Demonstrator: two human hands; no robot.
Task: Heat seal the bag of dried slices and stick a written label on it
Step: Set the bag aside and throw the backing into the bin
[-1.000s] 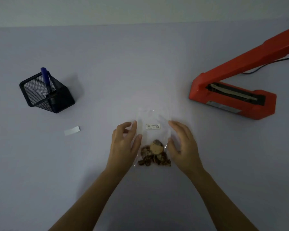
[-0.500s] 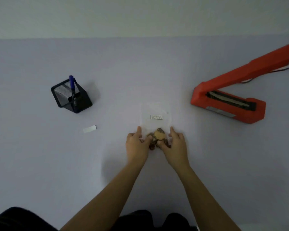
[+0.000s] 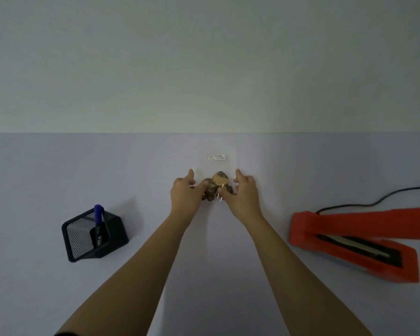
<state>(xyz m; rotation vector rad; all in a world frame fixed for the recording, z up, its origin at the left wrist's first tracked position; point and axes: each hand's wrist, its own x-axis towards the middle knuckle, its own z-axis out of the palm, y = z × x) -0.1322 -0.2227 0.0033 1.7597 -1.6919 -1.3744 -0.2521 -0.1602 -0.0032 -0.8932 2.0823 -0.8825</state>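
Grey surface, plain wall behind: left hand [image 3: 184, 193] and right hand [image 3: 244, 195] pinch the bag [image 3: 218, 167] by its slices [image 3: 220, 180] near the far edge; label [image 3: 216, 157] already on, seal unclear; sealer [image 3: 349, 241] open at right edge

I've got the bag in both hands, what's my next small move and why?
Probably swing the bag right and lay its top edge in the heat sealer, whose arm stands raised. The label is already on; left hand and right hand grip the bag; no seal shows.
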